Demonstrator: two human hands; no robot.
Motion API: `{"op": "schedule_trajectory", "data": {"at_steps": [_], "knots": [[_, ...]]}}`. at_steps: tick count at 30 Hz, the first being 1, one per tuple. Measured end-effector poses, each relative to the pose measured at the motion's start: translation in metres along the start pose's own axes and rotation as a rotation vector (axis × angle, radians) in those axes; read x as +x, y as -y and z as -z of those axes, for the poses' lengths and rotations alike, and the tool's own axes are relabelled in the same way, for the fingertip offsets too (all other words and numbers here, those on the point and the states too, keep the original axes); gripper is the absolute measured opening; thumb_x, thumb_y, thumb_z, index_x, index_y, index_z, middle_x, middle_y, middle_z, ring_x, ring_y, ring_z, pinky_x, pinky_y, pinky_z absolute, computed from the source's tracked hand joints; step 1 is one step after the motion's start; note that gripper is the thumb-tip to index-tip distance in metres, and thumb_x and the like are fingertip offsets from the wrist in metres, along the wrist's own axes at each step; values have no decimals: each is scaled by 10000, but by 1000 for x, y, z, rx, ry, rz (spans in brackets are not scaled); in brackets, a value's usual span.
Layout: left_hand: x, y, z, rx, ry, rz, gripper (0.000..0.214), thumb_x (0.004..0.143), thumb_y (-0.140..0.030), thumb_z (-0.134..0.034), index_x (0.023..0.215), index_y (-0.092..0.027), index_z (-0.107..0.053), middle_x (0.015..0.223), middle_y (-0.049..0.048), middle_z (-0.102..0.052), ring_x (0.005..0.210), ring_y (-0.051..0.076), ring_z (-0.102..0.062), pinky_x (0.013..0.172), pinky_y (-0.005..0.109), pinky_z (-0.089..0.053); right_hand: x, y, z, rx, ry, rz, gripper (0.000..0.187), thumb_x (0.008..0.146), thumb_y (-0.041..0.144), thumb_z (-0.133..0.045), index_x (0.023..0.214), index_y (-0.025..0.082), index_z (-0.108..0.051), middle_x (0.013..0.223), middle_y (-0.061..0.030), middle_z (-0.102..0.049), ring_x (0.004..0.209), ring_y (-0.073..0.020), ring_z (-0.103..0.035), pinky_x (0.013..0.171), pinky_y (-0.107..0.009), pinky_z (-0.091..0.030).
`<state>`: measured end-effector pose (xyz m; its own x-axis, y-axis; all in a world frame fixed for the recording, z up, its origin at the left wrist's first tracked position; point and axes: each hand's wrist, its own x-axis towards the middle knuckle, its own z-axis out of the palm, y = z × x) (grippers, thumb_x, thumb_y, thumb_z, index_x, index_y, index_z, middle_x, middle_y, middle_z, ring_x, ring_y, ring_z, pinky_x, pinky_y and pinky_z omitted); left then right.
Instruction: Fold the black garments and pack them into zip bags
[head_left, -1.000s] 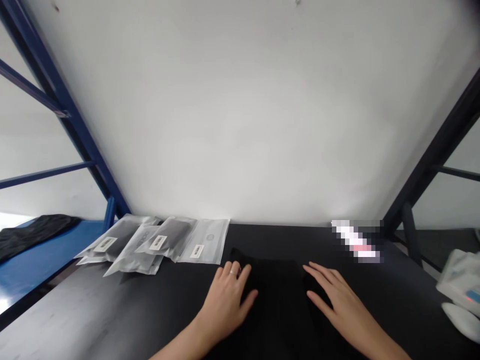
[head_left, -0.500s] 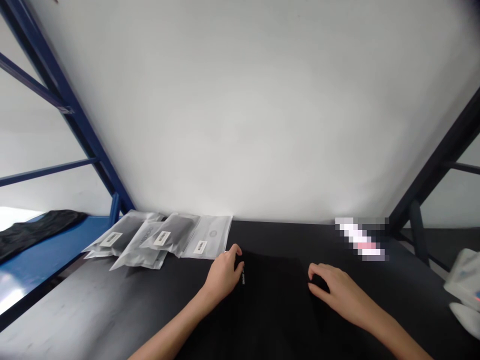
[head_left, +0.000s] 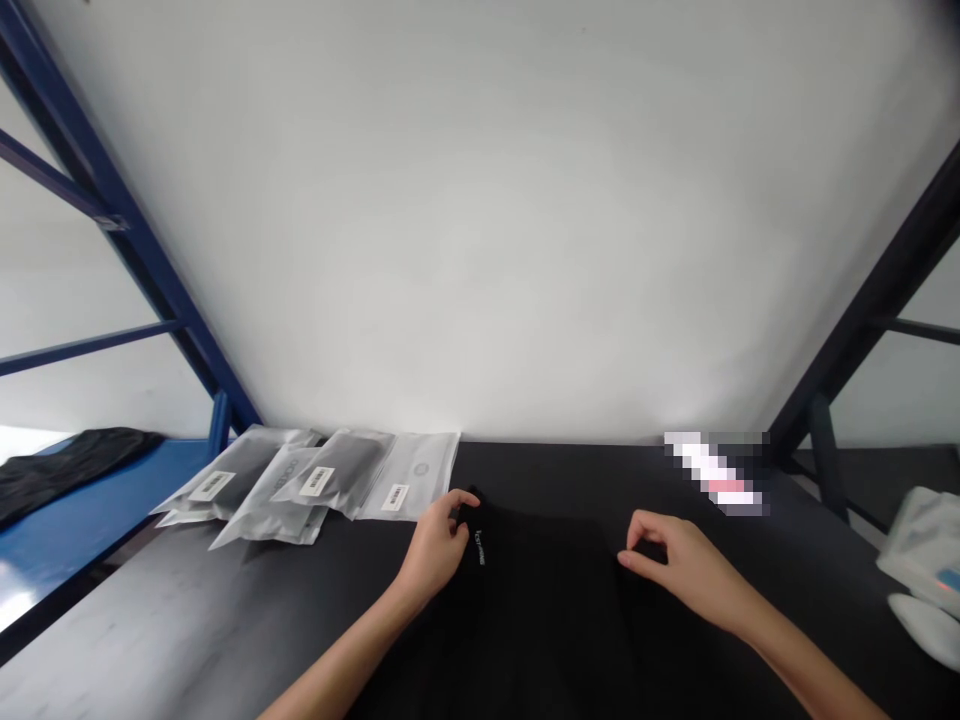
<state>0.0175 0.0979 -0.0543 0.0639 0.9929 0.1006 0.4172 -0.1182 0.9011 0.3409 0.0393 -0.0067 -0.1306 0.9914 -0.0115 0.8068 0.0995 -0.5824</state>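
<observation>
Fabric, black and rumpled, lies in soft folds on the blue surface at the left edge of the frame. Next along, the frosted bags, left of centre: slick film on a smooth black table, so a knock from the left arm could send them sliding; milky, limp plastic, stiff-looking rectangular labels, plump pouches leftward, a flat one rightward. Now the left hand, lower middle, index and thumb curved and apart; whether it grips anything, can't tell. It's at the edge of the black cloth, which spreads across the lower middle between both hands, matte, with white lettering near that edge. Trouble spot: uneven tugging would likely skew or wrinkle it, and black on black, a crooked edge could go unnoticed. Over to the right hand: thumb and index bowed into a loop, tips close, any pinch lost in the dark. Far right, a smooth, rounded white object beside a cloudy package.
</observation>
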Motion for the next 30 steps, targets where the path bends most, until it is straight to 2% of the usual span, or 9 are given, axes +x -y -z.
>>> {"op": "schedule_trajectory", "data": {"at_steps": [3, 6, 9, 14, 18, 25, 30], "knots": [[0, 0, 1, -51, 3, 23, 527, 667, 0, -510, 1093, -195, -751, 1092, 41, -771, 880, 200, -738, 863, 317, -560, 0, -1, 0, 11, 4, -5, 210, 850, 418, -566, 726, 260, -504, 734, 1, -671, 759, -214, -646, 705, -311, -441], [-1, -2, 1, -104, 29, 47, 624, 650, 14, -500, 1179, -183, -765, 1224, 67, -768, 1101, 243, -728, 1023, 367, -536, -3, 2, 2, -7, 36, 12, 176, 871, 400, -545, 764, 261, -537, 770, 3, -682, 776, -209, -644, 713, -309, -443], [-3, -4, 1, -162, 76, 73, 680, 655, 7, -484, 1251, -175, -755, 1276, 69, -763, 1116, 244, -738, 1055, 389, -541, -9, 10, 6, -69, 90, 25, 161, 887, 382, -541, 807, 266, -619, 799, -1, -698, 769, -216, -647, 707, -322, -441], [-7, -3, 0, -225, 102, 91, 725, 662, -20, -483, 1326, -179, -725, 1387, 61, -712, 1199, 257, -716, 1118, 425, -514, -14, 25, 9, -192, 157, 31, 201, 924, 363, -575, 810, 276, -716, 889, -23, -758, 918, -271, -698, 812, -371, -454], [-9, 0, 0, -242, 94, 81, 713, 658, -34, -518, 1316, -200, -737, 1417, 54, -693, 1338, 284, -631, 1181, 453, -454, -11, 31, 4, -276, 173, 10, 237, 943, 299, -588, 756, 262, -730, 845, -27, -776, 856, -283, -726, 755, -368, -437], [-11, 3, 0, -217, 98, 33, 774, 622, -43, -525, 1353, -211, -719, 1474, 46, -645, 1466, 286, -499, 1286, 474, -272, -3, 25, 1, -313, 92, -63, 339, 983, 230, -495, 725, 235, -715, 853, -56, -780, 858, -279, -745, 736, -356, -449], [-7, 2, 2, -177, 113, -22, 826, 618, -53, -527, 1419, -202, -667, 1532, 39, -584, 1525, 279, -400, 1305, 464, -210, 2, 16, 4, -260, 21, -64, 270, 951, 228, -503, 808, 238, -731, 938, -57, -790, 923, -260, -744, 814, -349, -489]]}}
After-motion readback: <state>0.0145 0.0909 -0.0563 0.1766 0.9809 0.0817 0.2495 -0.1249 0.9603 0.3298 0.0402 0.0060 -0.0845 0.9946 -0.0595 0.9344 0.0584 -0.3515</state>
